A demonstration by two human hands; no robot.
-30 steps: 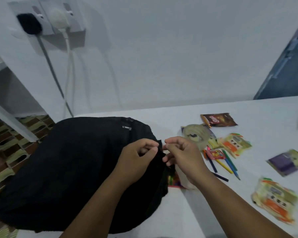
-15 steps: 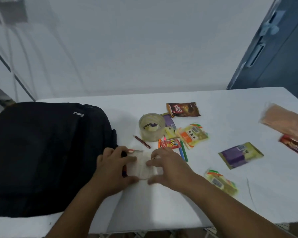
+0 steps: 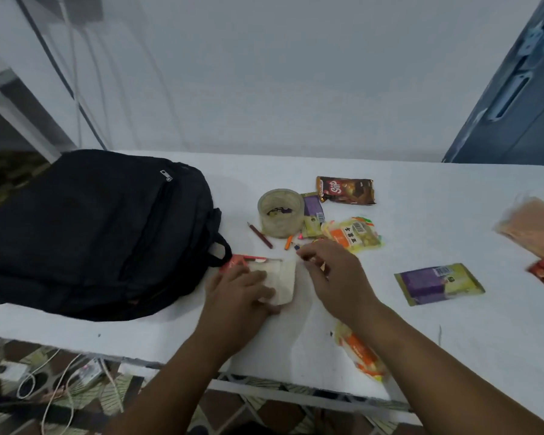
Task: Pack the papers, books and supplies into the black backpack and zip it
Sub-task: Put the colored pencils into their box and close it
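Both forearms are being held out forward and inward, the left hand [image 3: 239,290] being laid flat with straight fingers, the right hand [image 3: 336,274] being kept raised beside it with curled fingers.

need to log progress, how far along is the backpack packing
Done: little shows; the black backpack lies on the table, and its contents and zip state can't be told. In hand: the left hand rests on a pale packet while the right hand reaches over small pens. Left: snack packets, a tape roll and a pencil lie out.
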